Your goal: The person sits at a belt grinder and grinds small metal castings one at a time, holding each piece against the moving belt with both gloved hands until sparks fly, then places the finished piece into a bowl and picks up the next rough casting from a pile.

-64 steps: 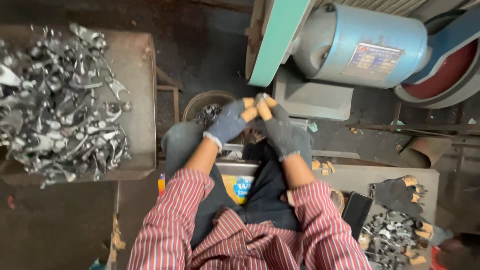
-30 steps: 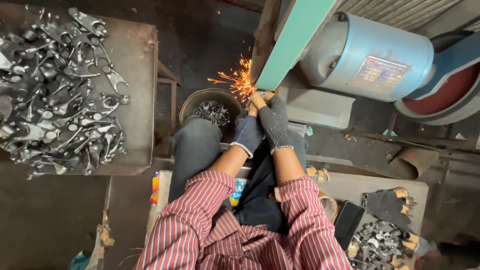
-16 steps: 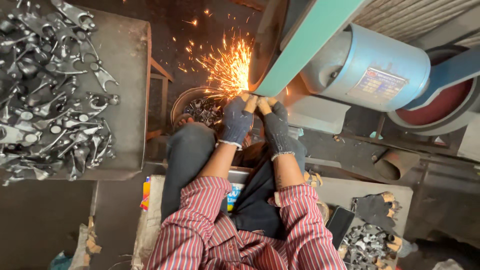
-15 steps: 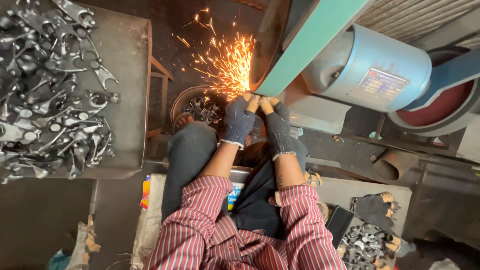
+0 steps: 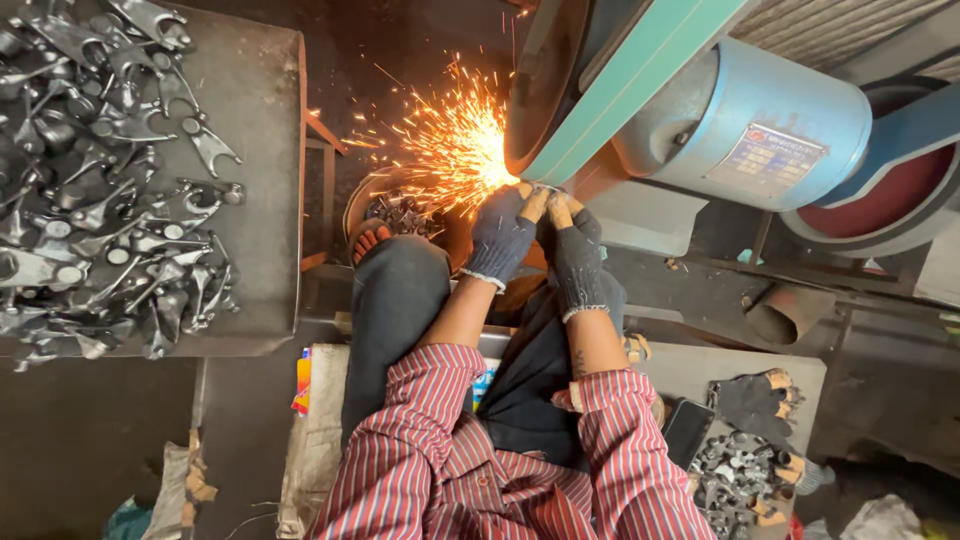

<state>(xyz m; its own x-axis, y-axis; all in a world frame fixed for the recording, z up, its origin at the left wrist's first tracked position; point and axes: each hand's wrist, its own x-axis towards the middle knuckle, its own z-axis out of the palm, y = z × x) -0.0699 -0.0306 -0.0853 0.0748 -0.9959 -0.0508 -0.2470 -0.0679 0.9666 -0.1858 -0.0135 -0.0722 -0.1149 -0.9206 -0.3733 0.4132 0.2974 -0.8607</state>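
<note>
left hand (image 5: 503,232) + right hand (image 5: 575,250): gloved, together, clamped on small metal part (image 5: 541,189) | part pressed against green sanding belt (image 5: 620,95) | sparks (image 5: 455,150) fly left over bucket (image 5: 400,210) | desk (image 5: 265,180) left, piled parts (image 5: 100,180)

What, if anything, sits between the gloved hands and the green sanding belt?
Nothing visible. Left hand and right hand press a small metal piece, mostly hidden, against the green sanding belt; orange sparks spray leftward.
</note>
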